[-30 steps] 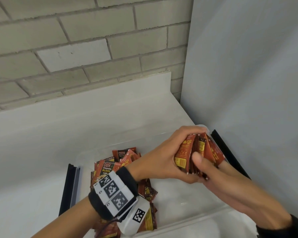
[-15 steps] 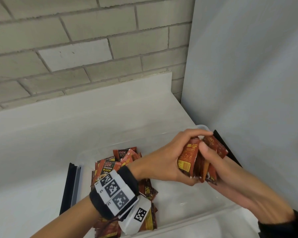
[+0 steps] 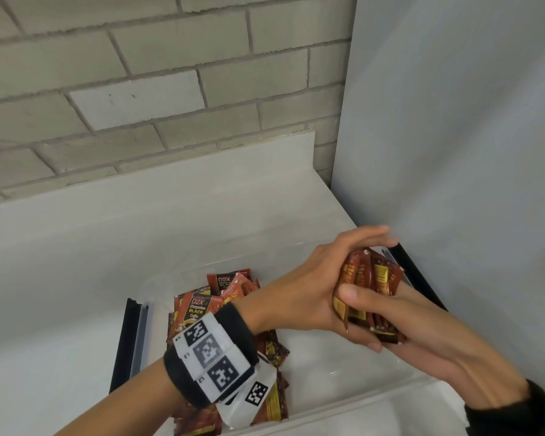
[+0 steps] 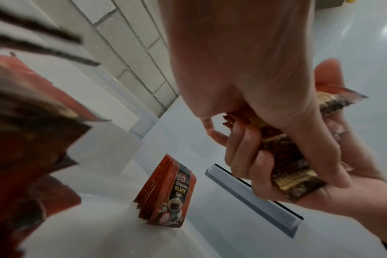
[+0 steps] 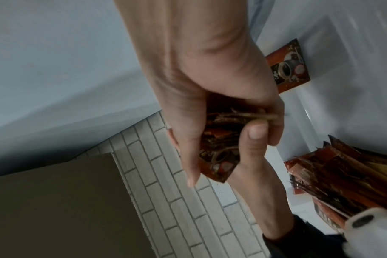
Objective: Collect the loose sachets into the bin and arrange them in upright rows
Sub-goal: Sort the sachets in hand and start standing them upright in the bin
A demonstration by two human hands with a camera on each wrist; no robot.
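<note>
Both hands clamp one bundle of red-brown foil coffee sachets over the clear plastic bin.

Left hand and right hand have fingers curled round it. Risk: slick foil fanning out, probably from uneven squeeze. Beyond the fingertips, bin wall and grey panel crowd; bare floor lies below them, loose red sachet pile wrist-side.

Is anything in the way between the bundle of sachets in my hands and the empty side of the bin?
Nothing visible. The bundle of sachets hangs over bare bin floor; the other sachets sit at the left end.
</note>
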